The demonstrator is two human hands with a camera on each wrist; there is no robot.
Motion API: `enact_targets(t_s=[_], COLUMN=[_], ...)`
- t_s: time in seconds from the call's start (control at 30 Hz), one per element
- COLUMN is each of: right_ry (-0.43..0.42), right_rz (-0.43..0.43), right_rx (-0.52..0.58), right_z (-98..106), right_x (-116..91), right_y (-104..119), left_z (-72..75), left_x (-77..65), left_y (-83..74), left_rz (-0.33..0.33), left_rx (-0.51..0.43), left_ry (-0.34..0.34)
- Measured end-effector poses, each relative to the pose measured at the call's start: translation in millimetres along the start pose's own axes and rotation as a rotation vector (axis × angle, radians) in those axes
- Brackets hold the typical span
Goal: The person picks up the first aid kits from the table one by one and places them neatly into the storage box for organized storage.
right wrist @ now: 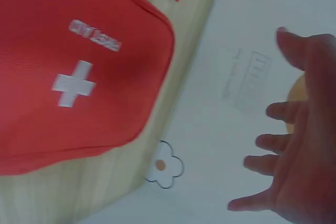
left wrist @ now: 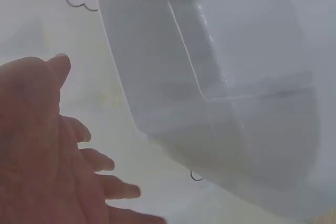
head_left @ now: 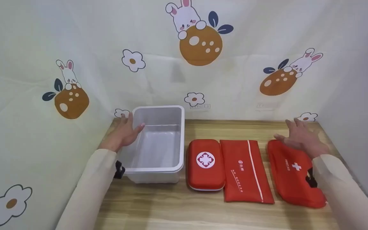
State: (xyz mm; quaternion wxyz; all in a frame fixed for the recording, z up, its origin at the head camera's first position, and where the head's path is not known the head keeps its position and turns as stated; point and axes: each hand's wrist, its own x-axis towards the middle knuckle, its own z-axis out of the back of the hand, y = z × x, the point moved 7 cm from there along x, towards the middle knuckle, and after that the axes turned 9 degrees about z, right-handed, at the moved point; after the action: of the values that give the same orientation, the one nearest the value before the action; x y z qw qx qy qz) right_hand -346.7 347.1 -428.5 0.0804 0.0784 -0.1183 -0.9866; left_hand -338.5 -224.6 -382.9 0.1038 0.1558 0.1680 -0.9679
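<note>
My left hand (head_left: 124, 133), fingers spread, hovers over the left rim of a white plastic bin (head_left: 182, 143). In the left wrist view that hand (left wrist: 58, 156) holds nothing, with the bin's inner wall (left wrist: 152, 66) beside it. Above the far end of a red first aid pouch (head_left: 291, 179) is my right hand (head_left: 302, 135), its fingers spread. The right wrist view shows that hand (right wrist: 294, 145) apart from the pouch (right wrist: 105, 93), with nothing in it. Between bin and pouch lie a red hard case (head_left: 206, 175) with a white cross emblem and a flat red zip pouch (head_left: 243, 172).
The wooden table (head_left: 158, 204) bears all these things side by side. Pale fabric (head_left: 152, 86) printed with rabbits, oranges and flowers walls it in at the back and on both sides. A black strap piece (head_left: 119, 170) sits at the left wrist.
</note>
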Motion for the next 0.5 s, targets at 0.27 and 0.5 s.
enact_targets(t_s=[0.27, 0.5], right_ry=[0.252, 0.386], right_rz=[-0.119, -0.231], right_rx=[0.073, 0.141], right_z=[-46.7, -72.6], right_x=[-27.4, -40.8], right_y=[-31.2, -45.5], left_z=[-5.4, -25.1], left_x=[-3.5, -3.5], left_y=[25.4, 45.2], left_rz=[-0.055, -0.076], left_rx=[-0.196, -0.263], left_ry=[0.1, 0.236])
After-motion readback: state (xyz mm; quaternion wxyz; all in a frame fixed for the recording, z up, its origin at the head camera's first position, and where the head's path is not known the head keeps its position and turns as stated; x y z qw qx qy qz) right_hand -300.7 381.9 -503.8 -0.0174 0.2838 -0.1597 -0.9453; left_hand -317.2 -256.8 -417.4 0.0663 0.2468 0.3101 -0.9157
